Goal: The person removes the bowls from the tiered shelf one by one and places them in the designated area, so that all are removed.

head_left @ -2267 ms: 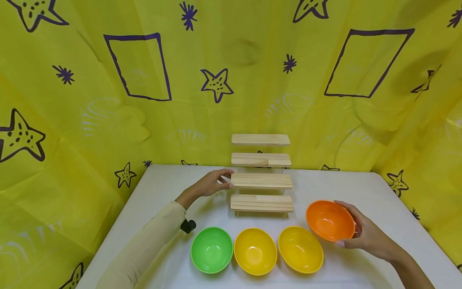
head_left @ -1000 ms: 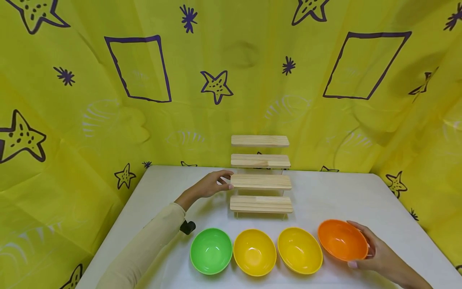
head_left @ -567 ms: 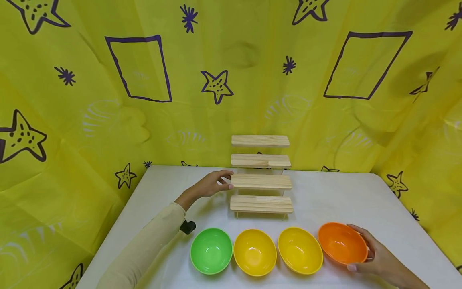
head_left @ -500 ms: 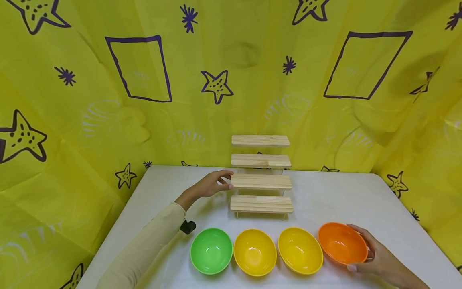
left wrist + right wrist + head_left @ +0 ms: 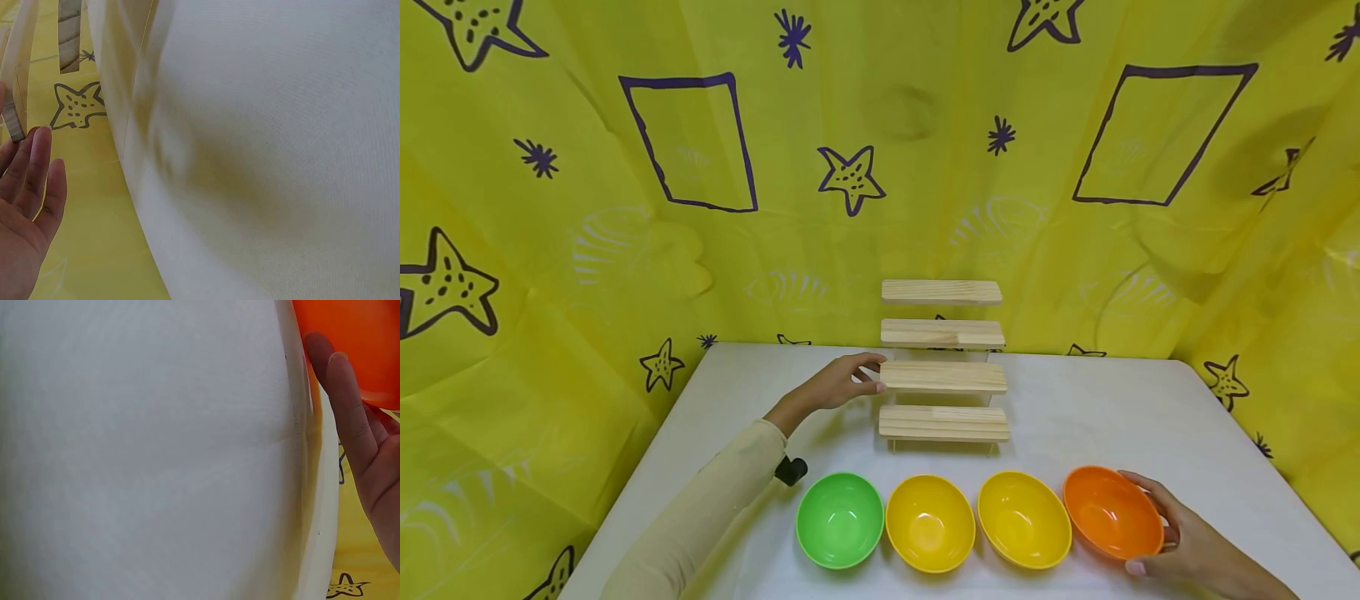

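Observation:
My right hand (image 5: 1187,542) grips an orange bowl (image 5: 1114,510) by its right side, thumb on the near side and fingers around the far side. The bowl stands at the right end of a row, beside a yellow bowl (image 5: 1024,518). Left of that are another yellow bowl (image 5: 930,523) and a green bowl (image 5: 840,520). My left hand (image 5: 835,383) holds the left end of a plank on a tiered wooden stand (image 5: 943,377). In the left wrist view, the fingers (image 5: 37,162) touch the plank's end. The right wrist view shows fingertips against the orange bowl (image 5: 359,344).
A white-covered table (image 5: 1097,408) carries the stand and bowls. Yellow curtains (image 5: 940,225) with starfish drawings close in the back and sides. A small black device (image 5: 791,471) sits under the left wrist.
The right hand has brought the orange bowl down and nearer, from above and behind the row to its right end, with only a slight shift lately. The left hand has stayed put.

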Motion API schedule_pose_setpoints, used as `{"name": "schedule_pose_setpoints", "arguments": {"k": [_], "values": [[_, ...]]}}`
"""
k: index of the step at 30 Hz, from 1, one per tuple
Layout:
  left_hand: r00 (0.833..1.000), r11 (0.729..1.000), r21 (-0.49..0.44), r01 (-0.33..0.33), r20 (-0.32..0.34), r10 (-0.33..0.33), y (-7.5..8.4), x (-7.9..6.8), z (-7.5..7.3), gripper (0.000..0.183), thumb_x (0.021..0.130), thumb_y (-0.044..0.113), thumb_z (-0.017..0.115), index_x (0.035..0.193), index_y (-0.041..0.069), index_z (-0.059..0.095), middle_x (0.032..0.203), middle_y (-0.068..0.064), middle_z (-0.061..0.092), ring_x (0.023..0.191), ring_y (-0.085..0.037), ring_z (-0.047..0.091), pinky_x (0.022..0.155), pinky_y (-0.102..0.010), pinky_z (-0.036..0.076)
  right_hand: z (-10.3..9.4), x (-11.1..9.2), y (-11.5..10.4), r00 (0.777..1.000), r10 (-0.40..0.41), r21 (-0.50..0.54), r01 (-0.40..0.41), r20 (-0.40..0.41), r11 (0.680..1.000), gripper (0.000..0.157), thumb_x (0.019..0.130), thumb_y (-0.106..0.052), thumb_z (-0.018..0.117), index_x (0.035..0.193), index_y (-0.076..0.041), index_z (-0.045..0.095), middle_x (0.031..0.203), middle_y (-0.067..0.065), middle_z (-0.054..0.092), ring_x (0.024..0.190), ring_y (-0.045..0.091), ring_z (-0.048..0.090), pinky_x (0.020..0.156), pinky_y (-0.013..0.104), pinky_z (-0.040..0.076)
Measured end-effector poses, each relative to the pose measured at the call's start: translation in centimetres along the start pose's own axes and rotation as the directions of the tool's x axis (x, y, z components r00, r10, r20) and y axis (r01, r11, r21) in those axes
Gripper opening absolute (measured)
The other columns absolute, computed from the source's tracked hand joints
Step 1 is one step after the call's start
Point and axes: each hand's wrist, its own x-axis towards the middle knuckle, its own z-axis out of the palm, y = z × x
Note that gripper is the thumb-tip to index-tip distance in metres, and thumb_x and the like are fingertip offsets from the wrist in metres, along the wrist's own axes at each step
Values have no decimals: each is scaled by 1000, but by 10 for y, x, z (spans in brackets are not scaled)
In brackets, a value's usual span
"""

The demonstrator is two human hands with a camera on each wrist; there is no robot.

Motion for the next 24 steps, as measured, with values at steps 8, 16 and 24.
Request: {"name": "schedule_pose_setpoints", "arguments": {"k": [8,16,24], "values": [[1000,1000,-3,4,-1,-4,0,0,1,54,99,28,65,146,7,50,136,-16,60,115,-29,64,91,-38,55,-1,-1,2,1000,0,-6,0,0,1000,86,90,-20,75,129,-68,16,143,43,33,97,3,63,83,23,57],[1000,1000,6,11,2,-11,4,-2,0,55,100,28,65,147,6,48,137,-17,60,116,-30,64,93,-39,55,1,-2,-1,994,107,23,-106,-10,994,78,91,-25,75,127,-65,18,152,42,21,106,12,59,84,25,57],[1000,1000,13,25,-2,-25,4,-4,2,57,100,30,64,149,7,46,138,-17,59,117,-29,64,94,-41,54,0,-3,0,995,92,77,-95,40,993,75,94,-24,71,125,-69,20,153,43,14,105,12,61,86,26,57]]}}
